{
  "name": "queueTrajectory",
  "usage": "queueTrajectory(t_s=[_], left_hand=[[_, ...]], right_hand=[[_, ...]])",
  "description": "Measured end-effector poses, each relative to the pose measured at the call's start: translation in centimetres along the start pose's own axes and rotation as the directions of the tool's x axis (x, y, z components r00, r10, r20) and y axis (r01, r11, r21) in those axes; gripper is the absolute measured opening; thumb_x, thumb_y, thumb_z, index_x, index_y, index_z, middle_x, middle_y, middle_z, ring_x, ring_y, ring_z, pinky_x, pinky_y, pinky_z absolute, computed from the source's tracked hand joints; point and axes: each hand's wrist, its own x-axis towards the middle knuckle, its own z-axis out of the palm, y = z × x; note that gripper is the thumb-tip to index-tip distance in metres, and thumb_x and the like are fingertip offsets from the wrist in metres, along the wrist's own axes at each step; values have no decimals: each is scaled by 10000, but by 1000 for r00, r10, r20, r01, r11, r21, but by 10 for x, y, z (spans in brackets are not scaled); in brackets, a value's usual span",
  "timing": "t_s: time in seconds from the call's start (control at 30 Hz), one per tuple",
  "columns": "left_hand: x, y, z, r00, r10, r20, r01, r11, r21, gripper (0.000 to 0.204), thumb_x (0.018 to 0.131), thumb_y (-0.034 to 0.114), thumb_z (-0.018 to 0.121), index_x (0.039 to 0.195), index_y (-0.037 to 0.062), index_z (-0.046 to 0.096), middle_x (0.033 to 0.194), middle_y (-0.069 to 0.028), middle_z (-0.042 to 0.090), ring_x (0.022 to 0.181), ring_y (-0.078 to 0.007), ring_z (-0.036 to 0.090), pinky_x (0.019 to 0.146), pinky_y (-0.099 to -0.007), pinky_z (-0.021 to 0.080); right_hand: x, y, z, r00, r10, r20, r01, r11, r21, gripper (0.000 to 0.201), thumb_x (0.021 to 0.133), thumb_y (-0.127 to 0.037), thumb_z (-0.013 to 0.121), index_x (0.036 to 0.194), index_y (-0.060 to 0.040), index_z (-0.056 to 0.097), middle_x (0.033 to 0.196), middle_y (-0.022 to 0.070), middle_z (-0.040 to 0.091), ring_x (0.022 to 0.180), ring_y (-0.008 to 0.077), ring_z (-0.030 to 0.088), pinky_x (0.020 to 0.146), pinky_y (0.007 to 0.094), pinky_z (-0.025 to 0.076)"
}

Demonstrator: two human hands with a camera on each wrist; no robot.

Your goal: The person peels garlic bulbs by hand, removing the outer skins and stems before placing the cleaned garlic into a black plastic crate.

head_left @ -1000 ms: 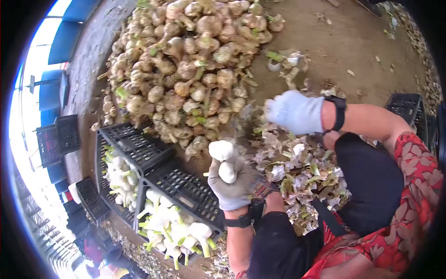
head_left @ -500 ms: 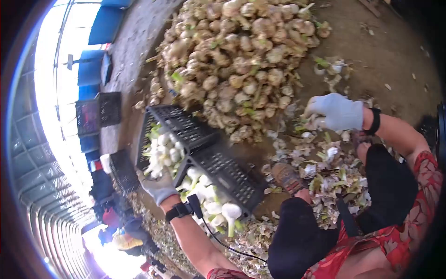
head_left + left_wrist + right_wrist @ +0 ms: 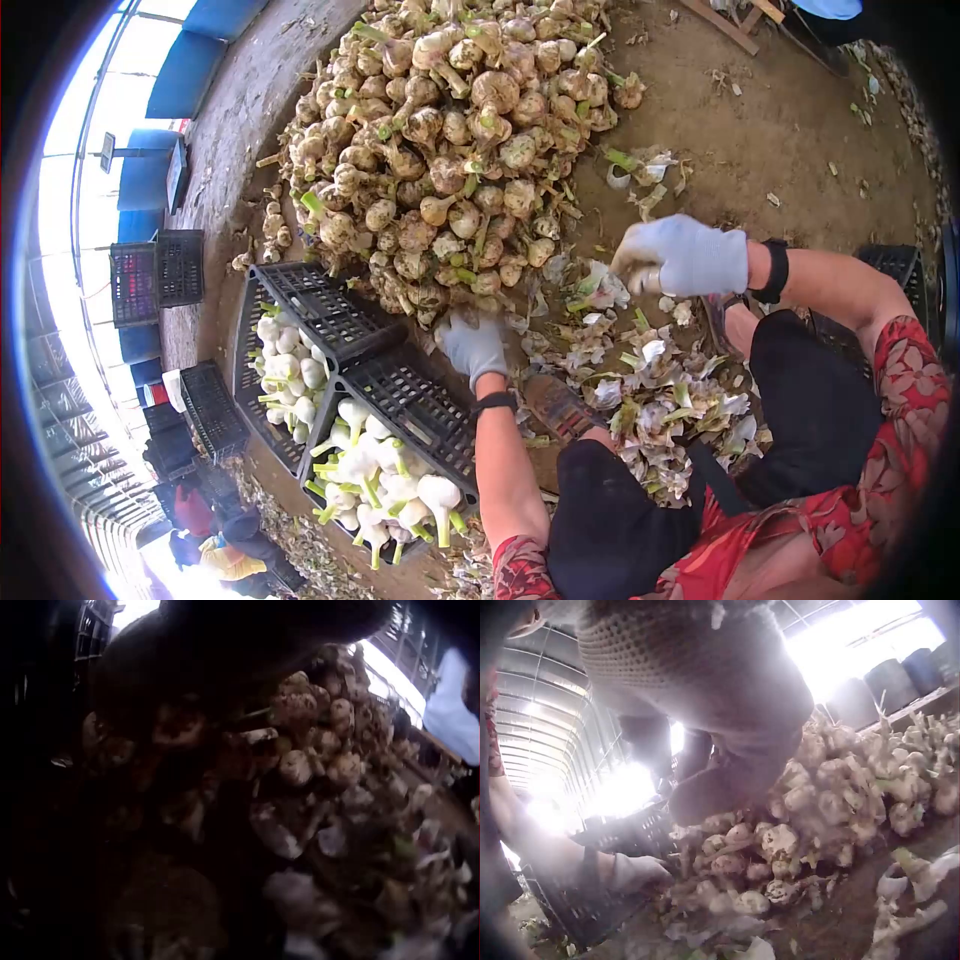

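Note:
In the head view a heap of unpeeled garlic (image 3: 430,150) lies on the floor. At its lower edge is the gloved left hand (image 3: 473,345), fingertips against the bulbs; whether it grips one is hidden. The gloved right hand (image 3: 682,256) hangs above loose skins (image 3: 660,390), its fingers curled; what lies inside them cannot be made out. White trimmed garlic fills two black crates (image 3: 410,400) left of the left arm. The right wrist view shows the right glove (image 3: 697,682) large and close, with the heap (image 3: 840,802) beyond it.
More black crates (image 3: 210,408) stand at the left, near blue barrels (image 3: 185,75). People (image 3: 225,540) are at the lower left. Between the person's legs lies a shoe (image 3: 560,405). Wooden strips (image 3: 722,26) lie at the top right.
The left hand held white bulbs, then reached over the far crate; now it is at the heap's edge without them. The right hand stays above the skins. The head view has swung.

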Motion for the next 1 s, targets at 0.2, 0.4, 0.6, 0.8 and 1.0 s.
queueTrajectory(t_s=[0.2, 0.4, 0.6, 0.8, 1.0], left_hand=[[-35, 13, 0, 583, -130, 802, 780, -184, -597, 342, 880, 379, 570, 1007, 69, 635, 966, -117, 640, 842, -244, 587, 696, -354, 486], [-83, 108, -43, 647, 204, 734, 755, -300, -582, 421, 985, 478, 404, 1086, 107, 575, 916, -27, 613, 800, -182, 570, 671, -333, 472], [-97, 118, -31, 919, 267, 291, 261, 143, -955, 501, 992, 372, 513, 1379, 89, 368, 1075, -16, 495, 896, -120, 515, 758, -307, 486], [-109, 122, -57, 965, 204, 162, 109, 251, -962, 564, 955, 395, 584, 1323, 14, 390, 1104, -35, 485, 966, -108, 472, 868, -252, 412], [-111, 115, -54, 962, 210, 173, 131, 201, -971, 556, 948, 417, 586, 1301, 32, 398, 1139, -61, 510, 998, -137, 508, 880, -282, 436]], right_hand=[[16, -3, 24, 984, 47, 169, -27, 993, -118, 386, 800, -341, 660, 1084, -79, 650, 1065, 171, 642, 981, 354, 618, 835, 414, 491], [47, 0, 62, 955, 236, -182, -161, 923, 351, 438, 793, -380, 742, 1039, -35, 630, 966, 118, 667, 851, 200, 638, 752, 326, 508], [51, 3, 61, 928, 348, -133, -134, 647, 751, 348, 825, -331, 746, 952, -23, 646, 840, 53, 672, 785, 94, 598, 706, 268, 498], [47, -6, 56, 964, 255, -80, -140, 738, 660, 388, 887, -381, 668, 997, -9, 668, 864, 62, 675, 799, 102, 570, 730, 301, 484], [47, 6, 59, 987, 161, -3, -111, 694, 711, 334, 912, -324, 643, 1015, -8, 674, 858, 42, 683, 793, 97, 559, 737, 294, 481]])
